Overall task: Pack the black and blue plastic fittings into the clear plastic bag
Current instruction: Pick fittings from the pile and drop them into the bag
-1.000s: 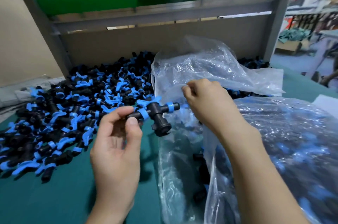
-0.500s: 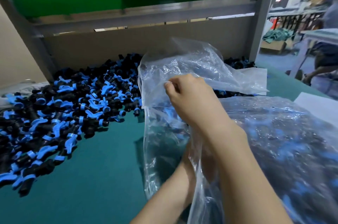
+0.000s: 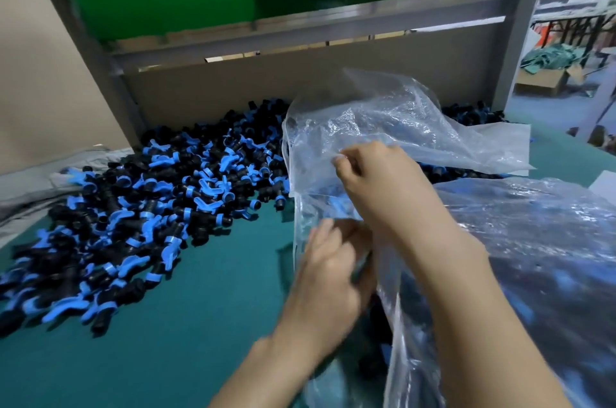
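A large pile of black and blue plastic fittings (image 3: 150, 207) lies on the green table (image 3: 166, 357) at the left. The clear plastic bag (image 3: 383, 114) stands in the middle, its mouth held up. My right hand (image 3: 383, 187) pinches the bag's upper edge. Below it, my left hand (image 3: 330, 277) is at the bag's mouth with its back toward me; its fingertips are hidden under my right wrist and the film. No fitting shows in it. Dark fittings (image 3: 376, 364) show through the film low in the bag.
A second clear bag (image 3: 550, 257) full of fittings lies at the right, against my right forearm. A cardboard wall (image 3: 300, 81) and a grey metal frame (image 3: 110, 84) close off the back. More fittings (image 3: 473, 114) lie behind the bag.
A second ago my left hand held a fitting beside the bag. It then reached into the bag and is now back at the mouth with no fitting showing. My right hand kept its hold.
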`<act>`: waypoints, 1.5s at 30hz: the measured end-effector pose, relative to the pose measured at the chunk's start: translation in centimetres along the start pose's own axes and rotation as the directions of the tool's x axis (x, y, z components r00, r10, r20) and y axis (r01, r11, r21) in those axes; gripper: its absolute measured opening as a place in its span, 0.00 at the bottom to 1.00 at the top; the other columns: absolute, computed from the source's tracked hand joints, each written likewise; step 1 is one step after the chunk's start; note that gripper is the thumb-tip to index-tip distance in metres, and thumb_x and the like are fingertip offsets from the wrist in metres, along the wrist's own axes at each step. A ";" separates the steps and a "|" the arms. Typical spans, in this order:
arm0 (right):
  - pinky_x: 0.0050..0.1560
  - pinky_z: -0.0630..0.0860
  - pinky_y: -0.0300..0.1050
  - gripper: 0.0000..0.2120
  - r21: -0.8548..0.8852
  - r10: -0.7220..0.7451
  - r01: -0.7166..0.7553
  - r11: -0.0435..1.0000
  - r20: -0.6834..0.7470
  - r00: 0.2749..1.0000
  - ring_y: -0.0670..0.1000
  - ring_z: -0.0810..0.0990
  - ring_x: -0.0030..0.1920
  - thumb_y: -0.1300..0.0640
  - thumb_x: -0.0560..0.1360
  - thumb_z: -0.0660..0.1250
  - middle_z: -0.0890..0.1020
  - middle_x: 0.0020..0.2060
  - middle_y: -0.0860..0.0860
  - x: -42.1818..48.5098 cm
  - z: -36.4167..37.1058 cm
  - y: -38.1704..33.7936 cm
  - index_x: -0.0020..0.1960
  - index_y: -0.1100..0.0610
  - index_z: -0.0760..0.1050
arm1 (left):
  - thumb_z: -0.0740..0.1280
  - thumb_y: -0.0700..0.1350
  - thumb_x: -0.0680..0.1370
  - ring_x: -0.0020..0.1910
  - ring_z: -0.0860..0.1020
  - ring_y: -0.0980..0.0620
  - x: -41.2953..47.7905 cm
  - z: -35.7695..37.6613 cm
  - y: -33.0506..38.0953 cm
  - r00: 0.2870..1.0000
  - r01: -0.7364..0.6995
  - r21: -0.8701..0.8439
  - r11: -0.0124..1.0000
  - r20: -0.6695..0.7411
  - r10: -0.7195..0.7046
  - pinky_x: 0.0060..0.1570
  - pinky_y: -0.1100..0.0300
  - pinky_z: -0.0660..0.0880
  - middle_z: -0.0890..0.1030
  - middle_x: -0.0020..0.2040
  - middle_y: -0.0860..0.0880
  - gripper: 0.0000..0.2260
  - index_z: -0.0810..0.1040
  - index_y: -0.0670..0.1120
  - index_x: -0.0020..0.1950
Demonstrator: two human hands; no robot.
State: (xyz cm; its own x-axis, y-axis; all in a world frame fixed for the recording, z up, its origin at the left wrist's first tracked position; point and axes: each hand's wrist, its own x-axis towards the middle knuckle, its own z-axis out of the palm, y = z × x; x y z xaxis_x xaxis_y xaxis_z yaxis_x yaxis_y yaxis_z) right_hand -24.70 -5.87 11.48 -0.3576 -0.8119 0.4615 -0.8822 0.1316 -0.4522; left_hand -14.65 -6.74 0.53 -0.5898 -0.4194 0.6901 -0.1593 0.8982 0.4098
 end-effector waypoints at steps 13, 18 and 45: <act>0.33 0.67 0.49 0.19 -0.063 0.064 -0.060 0.996 0.060 0.996 0.62 0.74 0.35 0.54 0.82 0.56 0.73 0.30 0.57 -0.4 1.2 0.6 0.34 0.59 0.65 | 0.50 0.56 0.83 0.54 0.75 0.46 -1.9 -8.3 -12.4 0.702 0.641 0.595 0.484 -0.200 -0.684 0.46 0.51 0.71 0.74 0.59 0.46 0.22 0.58 0.55 0.78; 0.34 0.68 0.49 0.18 -0.077 0.064 -0.059 0.995 0.066 0.996 0.62 0.75 0.35 0.54 0.82 0.56 0.74 0.30 0.57 -0.3 1.5 0.7 0.37 0.61 0.69 | 0.51 0.59 0.83 0.36 0.73 0.49 -1.0 -8.5 -13.2 0.647 0.673 0.634 0.380 -0.256 -0.718 0.36 0.55 0.65 0.73 0.55 0.46 0.17 0.68 0.54 0.68; 0.37 0.73 0.50 0.17 -0.075 0.075 -0.070 0.995 0.075 0.994 0.62 0.78 0.37 0.54 0.82 0.56 0.77 0.32 0.58 -0.3 1.3 0.8 0.39 0.62 0.71 | 0.59 0.48 0.84 0.31 0.69 0.57 -3.6 -10.1 -10.0 0.554 0.595 -0.450 0.666 -0.371 -0.745 0.32 0.60 0.67 0.74 0.36 0.51 0.07 0.75 0.51 0.49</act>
State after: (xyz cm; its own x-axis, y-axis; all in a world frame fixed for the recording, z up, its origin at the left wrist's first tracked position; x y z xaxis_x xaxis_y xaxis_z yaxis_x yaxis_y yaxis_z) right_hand -24.91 -6.28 10.04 -0.3990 -0.8399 0.3679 -0.8757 0.2300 -0.4246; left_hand -2.93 -15.56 -0.03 0.0855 -0.9506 0.2984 -0.1004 0.2897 0.9518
